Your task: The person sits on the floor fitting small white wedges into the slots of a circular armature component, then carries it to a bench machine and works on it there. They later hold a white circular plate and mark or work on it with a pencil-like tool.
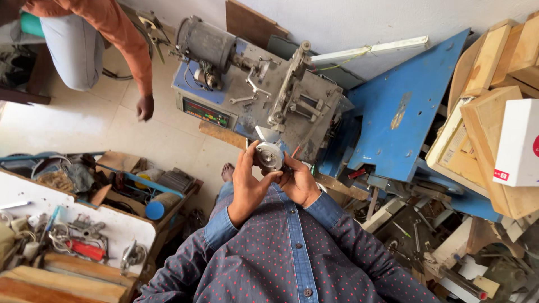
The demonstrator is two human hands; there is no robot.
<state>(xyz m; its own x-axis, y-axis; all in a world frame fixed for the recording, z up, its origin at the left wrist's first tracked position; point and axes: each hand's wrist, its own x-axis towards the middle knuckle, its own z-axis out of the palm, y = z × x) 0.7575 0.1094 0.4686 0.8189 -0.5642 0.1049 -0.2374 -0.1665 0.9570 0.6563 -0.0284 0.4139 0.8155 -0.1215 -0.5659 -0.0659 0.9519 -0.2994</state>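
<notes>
Close above the dotted blue shirt (292,252), between both hands: a small round metal part (269,156), silver-grey, disc-shaped, with a flat bright face, a darker hub at its centre and a thin plate jutting up behind. Left hand (247,182) curled round its left rim, fingertips (250,150) on the edge. Right hand (299,182) closed under its right side, cupping from below. Beyond, on the floor: a grey and blue winding machine (252,90). At upper left, another person's hand (145,106), hanging loose.
</notes>
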